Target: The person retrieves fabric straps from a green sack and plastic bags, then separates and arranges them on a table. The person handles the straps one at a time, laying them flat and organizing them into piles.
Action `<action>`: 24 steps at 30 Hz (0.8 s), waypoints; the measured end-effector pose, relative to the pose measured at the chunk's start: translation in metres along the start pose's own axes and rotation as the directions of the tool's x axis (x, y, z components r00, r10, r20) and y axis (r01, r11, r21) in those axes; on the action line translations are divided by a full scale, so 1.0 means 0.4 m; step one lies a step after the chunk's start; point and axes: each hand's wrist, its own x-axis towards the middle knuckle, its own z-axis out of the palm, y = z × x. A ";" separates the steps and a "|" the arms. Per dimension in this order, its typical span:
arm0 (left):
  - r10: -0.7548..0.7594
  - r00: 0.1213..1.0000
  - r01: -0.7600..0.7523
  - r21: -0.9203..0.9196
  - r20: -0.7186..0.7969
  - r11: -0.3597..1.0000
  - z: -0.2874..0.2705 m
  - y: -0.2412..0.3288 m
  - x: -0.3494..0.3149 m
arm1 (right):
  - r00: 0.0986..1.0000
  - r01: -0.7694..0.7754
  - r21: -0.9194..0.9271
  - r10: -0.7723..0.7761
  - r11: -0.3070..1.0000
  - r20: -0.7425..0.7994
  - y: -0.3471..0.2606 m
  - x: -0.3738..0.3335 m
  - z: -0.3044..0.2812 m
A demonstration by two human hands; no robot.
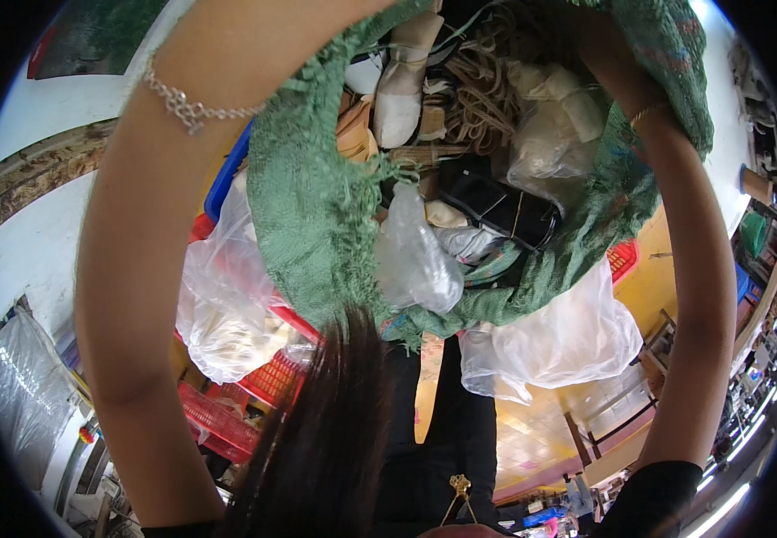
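A green woven sack (308, 233) with a frayed rim gapes in front of me. Inside lie bundled brown cords (483, 90), a long beige-and-white piece (399, 103), a clear bag of cream-coloured pieces (554, 125), a banded black bundle (496, 204) and a crumpled clear plastic bag (417, 255). My left arm, with a chain bracelet (198, 109), curves round the sack's left side and leaves the picture at the top; its hand is outside the view. My right hand (605, 52) reaches into shadow under the sack's right flap, its fingers hidden.
Below the sack, at left, stand red baskets (218, 421) and a clear bag of pale pieces (232, 332). A blue container edge (227, 175) shows behind my left arm. Another translucent bag (554, 345) lies below right. Dark hair (326, 439) hangs across the lower middle.
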 end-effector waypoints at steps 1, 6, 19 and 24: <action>0.006 1.000 -0.006 -0.004 0.003 1.000 0.011 -0.006 -0.001 | 1.000 -0.016 -0.041 0.015 0.999 -0.020 0.019 0.000 -0.005; 0.027 1.000 -0.027 0.019 0.010 0.999 0.016 -0.010 -0.004 | 0.913 0.246 -0.140 -0.277 0.959 -0.299 -0.071 -0.052 -0.037; 0.041 0.998 -0.041 0.015 0.049 0.999 0.009 -0.013 0.002 | 0.612 0.558 0.215 -0.572 0.802 0.546 -0.167 -0.352 0.149; 0.058 0.996 -0.062 0.056 0.071 0.997 0.013 -0.015 -0.002 | 0.483 0.514 0.265 -0.531 0.816 0.696 -0.159 -0.302 0.086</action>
